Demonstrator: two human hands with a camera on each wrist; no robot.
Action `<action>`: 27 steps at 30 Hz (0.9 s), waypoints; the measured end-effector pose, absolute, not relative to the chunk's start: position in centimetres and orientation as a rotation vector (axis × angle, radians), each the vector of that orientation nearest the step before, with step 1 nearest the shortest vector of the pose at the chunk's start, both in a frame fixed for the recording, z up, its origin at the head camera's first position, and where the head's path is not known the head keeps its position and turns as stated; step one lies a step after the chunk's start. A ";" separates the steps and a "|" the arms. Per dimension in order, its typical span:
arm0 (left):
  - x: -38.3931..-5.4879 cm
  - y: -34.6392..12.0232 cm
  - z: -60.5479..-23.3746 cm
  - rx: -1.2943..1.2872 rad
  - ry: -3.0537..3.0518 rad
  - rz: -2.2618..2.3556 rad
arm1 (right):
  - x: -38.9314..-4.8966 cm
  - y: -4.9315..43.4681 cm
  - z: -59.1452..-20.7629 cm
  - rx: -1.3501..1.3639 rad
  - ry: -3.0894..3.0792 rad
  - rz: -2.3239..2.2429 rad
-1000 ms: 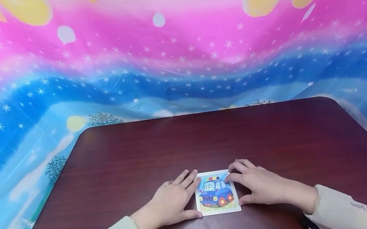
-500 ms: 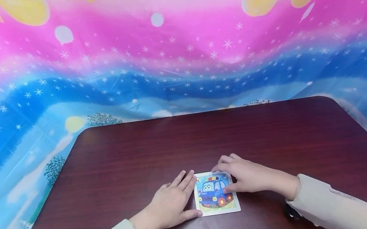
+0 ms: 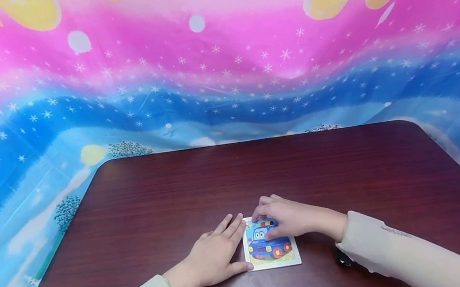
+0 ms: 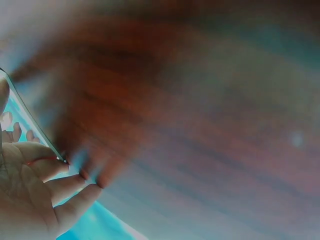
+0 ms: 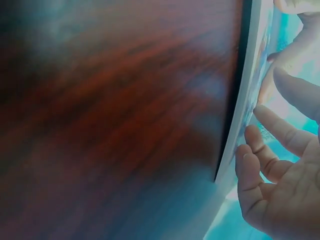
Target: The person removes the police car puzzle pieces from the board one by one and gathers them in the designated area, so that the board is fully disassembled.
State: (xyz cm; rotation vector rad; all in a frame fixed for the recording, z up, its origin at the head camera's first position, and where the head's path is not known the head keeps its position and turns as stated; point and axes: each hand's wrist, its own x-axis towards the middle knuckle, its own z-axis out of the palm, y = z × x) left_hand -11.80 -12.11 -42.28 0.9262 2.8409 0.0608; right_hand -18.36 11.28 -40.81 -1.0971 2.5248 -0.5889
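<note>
A small square jigsaw puzzle [image 3: 271, 251] with a white border lies flat on the table, its picture a blue cartoon car with eyes. My left hand [image 3: 215, 256] rests along its left edge, fingers straight and thumb at the near left corner. Over the upper part of the picture reaches my right hand [image 3: 290, 216], with bent fingers near the far edge and the thumb above the car. The left wrist view shows the spread fingers of my left hand [image 4: 35, 185] by the board's edge. In the right wrist view my right hand [image 5: 285, 170] has its fingertips at the board's surface.
The dark brown wooden table [image 3: 165, 187] has rounded far corners. Behind it hangs a colourful cloth [image 3: 203, 78] in pink and blue with snowflakes. A small black object [image 3: 342, 257] sits under the right sleeve [image 3: 385, 244].
My right hand has moved left from the puzzle's right edge to above its picture. My left hand and the puzzle have stayed nearly still.
</note>
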 end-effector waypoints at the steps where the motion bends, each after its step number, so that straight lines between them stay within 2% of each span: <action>1: -11.8 -12.1 -42.3 0.924 2.841 0.071 | -18.4 11.2 -40.9 -1.102 2.523 -0.589; 27: -11.7 -12.1 -42.4 0.895 2.832 0.144 | -18.6 9.9 -41.1 -1.086 2.509 -0.576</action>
